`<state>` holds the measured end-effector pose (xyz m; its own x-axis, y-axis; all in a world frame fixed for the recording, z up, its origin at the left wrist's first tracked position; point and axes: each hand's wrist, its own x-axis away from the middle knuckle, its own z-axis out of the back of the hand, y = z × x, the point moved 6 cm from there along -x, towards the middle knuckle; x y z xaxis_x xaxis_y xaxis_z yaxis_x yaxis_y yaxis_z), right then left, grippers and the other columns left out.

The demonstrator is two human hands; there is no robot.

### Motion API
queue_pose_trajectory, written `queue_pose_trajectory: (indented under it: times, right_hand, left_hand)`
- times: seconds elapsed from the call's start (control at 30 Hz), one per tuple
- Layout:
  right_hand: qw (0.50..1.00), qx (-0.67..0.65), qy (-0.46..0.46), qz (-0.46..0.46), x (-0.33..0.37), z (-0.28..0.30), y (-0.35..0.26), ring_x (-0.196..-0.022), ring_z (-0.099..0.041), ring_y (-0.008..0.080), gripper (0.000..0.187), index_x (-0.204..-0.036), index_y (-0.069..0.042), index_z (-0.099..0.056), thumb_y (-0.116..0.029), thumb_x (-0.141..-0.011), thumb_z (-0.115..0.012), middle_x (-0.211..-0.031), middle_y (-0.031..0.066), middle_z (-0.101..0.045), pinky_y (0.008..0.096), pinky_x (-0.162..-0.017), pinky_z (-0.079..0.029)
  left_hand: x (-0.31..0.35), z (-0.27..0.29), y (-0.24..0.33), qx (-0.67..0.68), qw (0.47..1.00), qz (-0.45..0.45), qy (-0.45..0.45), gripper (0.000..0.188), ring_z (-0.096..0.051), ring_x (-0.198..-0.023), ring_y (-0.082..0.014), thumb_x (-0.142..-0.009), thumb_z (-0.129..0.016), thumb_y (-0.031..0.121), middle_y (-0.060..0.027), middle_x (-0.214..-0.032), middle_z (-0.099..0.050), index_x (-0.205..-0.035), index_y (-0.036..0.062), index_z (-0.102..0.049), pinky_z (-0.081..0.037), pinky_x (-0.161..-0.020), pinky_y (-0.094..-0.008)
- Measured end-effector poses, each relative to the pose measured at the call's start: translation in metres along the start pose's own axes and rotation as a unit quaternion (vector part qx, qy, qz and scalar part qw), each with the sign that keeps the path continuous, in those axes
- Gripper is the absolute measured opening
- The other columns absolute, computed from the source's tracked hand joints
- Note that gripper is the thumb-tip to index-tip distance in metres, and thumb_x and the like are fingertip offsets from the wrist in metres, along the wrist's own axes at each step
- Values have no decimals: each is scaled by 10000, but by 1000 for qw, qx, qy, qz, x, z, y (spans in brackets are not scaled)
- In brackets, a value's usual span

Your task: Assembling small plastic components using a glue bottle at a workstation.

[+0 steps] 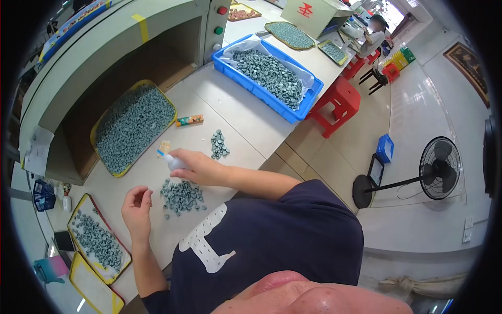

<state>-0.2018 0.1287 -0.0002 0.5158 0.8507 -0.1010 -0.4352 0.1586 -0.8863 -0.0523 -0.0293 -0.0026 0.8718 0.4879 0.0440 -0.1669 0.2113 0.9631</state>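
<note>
My right hand (198, 168) is clamped round a white bottle (175, 163), my left hand (137, 206) curled, contents unclear; looks partway, small cluster (219, 145) of green pieces just beyond the right hand perhaps done, larger pile (182, 197) on its near side seemingly remaining.

From that person's head (308, 295), one wide fisheye peers down, close over left hand (137, 209), right hand (194, 166) and table (243, 123).

Left fingers (137, 191) and right fingers (184, 155) curled
</note>
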Motion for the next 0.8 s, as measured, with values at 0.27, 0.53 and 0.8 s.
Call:
queue_pose_trajectory:
  times: [0.27, 0.53, 0.8]
  right_hand:
    - [979, -179, -18, -101, -3, 6, -11, -917, -642, 273, 476, -1281, -79, -426, -102, -864, -655, -1002, 143, -632, 355, -769, -524]
    - [988, -87, 71, 106, -11, 0, 10, -910, -652, 279, 519, -1217, -61, -463, -98, -781, -741, -1012, 143, -651, 345, -796, -518]
    - [990, -97, 23, 102, -5, -7, -39, -943, -636, 251, 403, -1113, -67, -566, -116, -764, -761, -1048, 99, -644, 347, -820, -509]
  left_hand:
    - [-1, -12, -22, 180, 982, -53, 34, 140, -551, -754, -118, -896, -614, 39, -65, -902, -612, -1019, -27, -604, -463, -667, -241]
    - [-11, -34, -37, 236, 971, -28, 32, 234, -561, -771, -140, -895, -609, 22, -82, -915, -613, -1116, -52, -583, -475, -696, -261]
    - [11, -8, -4, 274, 960, -5, 64, 223, -566, -790, -143, -892, -608, 10, -93, -934, -614, -1105, -51, -585, -477, -709, -258]
